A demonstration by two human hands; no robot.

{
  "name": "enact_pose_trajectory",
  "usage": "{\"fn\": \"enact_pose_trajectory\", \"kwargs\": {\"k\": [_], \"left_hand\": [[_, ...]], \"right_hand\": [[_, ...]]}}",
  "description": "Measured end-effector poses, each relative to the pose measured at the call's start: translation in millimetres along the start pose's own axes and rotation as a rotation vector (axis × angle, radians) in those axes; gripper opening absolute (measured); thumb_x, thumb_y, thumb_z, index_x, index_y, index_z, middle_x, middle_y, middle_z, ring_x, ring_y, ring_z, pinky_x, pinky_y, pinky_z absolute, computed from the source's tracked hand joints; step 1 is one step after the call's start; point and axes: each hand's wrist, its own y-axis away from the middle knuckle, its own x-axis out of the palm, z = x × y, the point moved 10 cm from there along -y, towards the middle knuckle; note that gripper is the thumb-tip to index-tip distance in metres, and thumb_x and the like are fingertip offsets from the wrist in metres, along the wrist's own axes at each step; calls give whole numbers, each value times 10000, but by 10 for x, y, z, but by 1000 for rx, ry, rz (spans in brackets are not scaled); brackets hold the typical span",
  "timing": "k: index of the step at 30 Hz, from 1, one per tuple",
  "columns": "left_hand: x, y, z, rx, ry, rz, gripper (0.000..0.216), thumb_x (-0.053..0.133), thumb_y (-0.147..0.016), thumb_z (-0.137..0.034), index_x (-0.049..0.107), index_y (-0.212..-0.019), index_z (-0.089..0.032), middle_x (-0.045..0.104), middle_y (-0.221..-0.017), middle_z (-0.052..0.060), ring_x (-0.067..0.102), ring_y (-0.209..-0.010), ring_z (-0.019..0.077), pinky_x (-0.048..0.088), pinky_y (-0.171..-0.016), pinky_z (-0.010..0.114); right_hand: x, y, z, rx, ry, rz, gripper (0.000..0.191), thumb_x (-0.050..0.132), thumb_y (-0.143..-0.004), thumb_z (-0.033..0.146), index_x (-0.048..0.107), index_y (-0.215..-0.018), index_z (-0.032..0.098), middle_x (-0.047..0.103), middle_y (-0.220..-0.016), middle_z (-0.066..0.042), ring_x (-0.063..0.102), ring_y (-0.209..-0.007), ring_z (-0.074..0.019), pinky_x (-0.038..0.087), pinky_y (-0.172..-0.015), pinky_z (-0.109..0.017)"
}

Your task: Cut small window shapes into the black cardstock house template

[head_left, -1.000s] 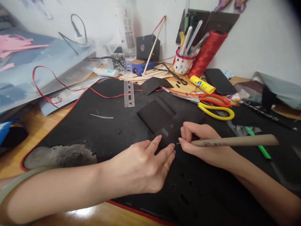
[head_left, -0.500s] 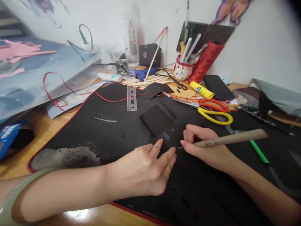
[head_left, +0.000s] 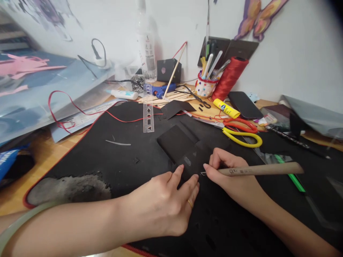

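My right hand (head_left: 235, 184) grips the tan-handled tool (head_left: 265, 169), levelled out from its steeper tilt half a second ago. My left hand (head_left: 167, 201) lies open, fingertips at the near end of the black card (head_left: 176, 143). Beyond my right hand, the glue stick's (head_left: 226, 108) label is illegible.

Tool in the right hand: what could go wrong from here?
The right hand holds the tool with its thin tip close to the left hand, so a slip could nick a finger. The black piece blends with the black mat, so an edge might be misjudged.
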Motion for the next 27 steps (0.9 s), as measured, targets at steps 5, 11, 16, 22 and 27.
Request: {"fn": "enact_pose_trajectory", "kwargs": {"k": [5,11,16,22,27], "left_hand": [[-1,-2,5,2,15,-5,322,410,-821,-126,576,-1082,-36,554,-1134,174,571,-956,343,555,-615,338],[0,-2,2,-2,23,2,331,410,-812,-119,570,-1087,-25,554,-1127,186,567,-952,358,553,-587,333],[15,8,-4,-3,27,23,342,406,-811,-119,556,-1104,-23,547,-1135,191,561,-960,364,544,-539,319],[10,-4,14,-15,40,25,338,406,-812,-123,564,-1094,-24,551,-1130,188,567,-951,362,545,-557,326],[-1,-5,14,-15,50,31,346,401,-811,-126,558,-1102,-22,550,-1131,190,567,-950,363,544,-548,325]], "right_hand": [[-1,-1,-14,30,38,-30,279,496,-736,196,282,-556,200,346,-515,47,330,-487,-91,285,-460,-233],[2,26,-35,68,25,-65,276,478,-723,159,258,-560,204,332,-524,43,325,-490,-96,287,-457,-235],[-4,32,-14,62,33,-78,273,467,-721,149,255,-558,204,319,-520,51,315,-487,-90,282,-452,-224],[6,27,10,42,50,-74,277,462,-698,107,244,-558,204,289,-511,58,300,-478,-83,274,-442,-217],[5,24,13,32,66,-74,281,467,-689,94,246,-554,203,300,-508,58,307,-476,-80,280,-440,-214]]}}
